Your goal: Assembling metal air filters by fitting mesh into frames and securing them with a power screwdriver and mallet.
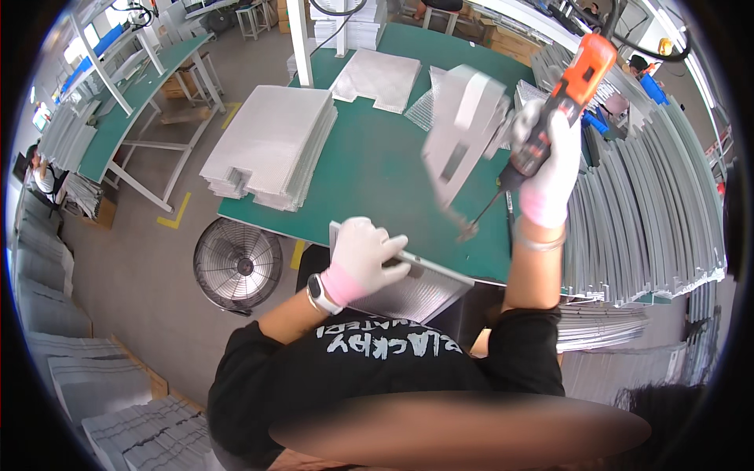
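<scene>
My left hand [363, 263], in a white glove with a pink cuff, has its fingers curled over the upper rim of a framed metal mesh panel [420, 292]. That panel leans at the near table edge, against my front. Raised on the right, my right hand [552, 161] is wrapped around the grip of an orange and black power screwdriver [581, 78]. Its long thin bit slants down to the left, its tip above the green tabletop [377, 161]. Left of the tool is a pale metal part with a slot [463, 129], smeared by motion.
A stack of pale mesh sheets [271, 133] stands on the table's left, and notched sheets [378, 78] lie farther back. Rows of grey frames [636, 208] crowd the right side. A floor fan [238, 265] stands below the left edge. A white post [298, 43] rises behind.
</scene>
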Motion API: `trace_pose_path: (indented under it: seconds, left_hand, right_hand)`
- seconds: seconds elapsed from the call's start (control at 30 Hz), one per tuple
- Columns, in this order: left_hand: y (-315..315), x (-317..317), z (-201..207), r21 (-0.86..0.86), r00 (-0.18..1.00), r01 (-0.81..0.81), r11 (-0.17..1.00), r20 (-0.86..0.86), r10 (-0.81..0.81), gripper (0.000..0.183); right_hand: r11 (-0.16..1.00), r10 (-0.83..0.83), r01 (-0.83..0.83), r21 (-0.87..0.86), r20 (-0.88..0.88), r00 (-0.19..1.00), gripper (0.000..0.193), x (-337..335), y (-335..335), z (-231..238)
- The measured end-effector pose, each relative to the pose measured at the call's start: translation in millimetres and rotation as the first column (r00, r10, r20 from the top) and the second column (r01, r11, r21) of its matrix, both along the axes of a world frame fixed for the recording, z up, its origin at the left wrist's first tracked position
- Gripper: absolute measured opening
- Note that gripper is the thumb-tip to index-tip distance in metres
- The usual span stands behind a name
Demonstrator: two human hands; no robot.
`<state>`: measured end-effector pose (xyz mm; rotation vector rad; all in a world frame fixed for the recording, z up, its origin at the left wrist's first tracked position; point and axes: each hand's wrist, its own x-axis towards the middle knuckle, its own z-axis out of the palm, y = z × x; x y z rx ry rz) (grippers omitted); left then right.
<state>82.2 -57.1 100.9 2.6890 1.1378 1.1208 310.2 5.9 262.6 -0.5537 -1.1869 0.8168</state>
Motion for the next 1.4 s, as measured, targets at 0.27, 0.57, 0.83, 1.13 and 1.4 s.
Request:
trace_pose_path:
  seconds: [0.27,0.57,0.83,1.13,1.4]
  left_hand:
    - [147,-34,60,-0.281,0.982,-0.187,0.941,-0.076,0.172,0.039]
    - [228,-42,92,-0.533,0.946,-0.319,0.784,-0.127,0.298,0.061]
    - [209,-31,113,-0.193,0.948,-0.307,0.932,-0.155,0.280,0.051]
    - [10,60,140,0.416,0.944,0.322,0.851,-0.068,-0.324,0.032]
    - [89,-93,42,0.088,0.895,-0.446,0.891,0.043,0.444,0.056]
  right_hand:
    - [0.628,-0.778,0.607,0.487,0.416,0.471,0.072,93,40,58]
    - [0.459,-0.883,0.532,0.711,0.431,0.186,0.070,123,21,78]
    - [0.349,-0.927,0.014,0.937,0.348,-0.141,0.055,65,-30,51]
    - [0.924,-0.370,0.058,0.378,0.922,-0.116,0.080,35,-145,17]
    - [0.390,-0.812,0.916,0.092,0.503,0.296,0.058,167,-279,13]
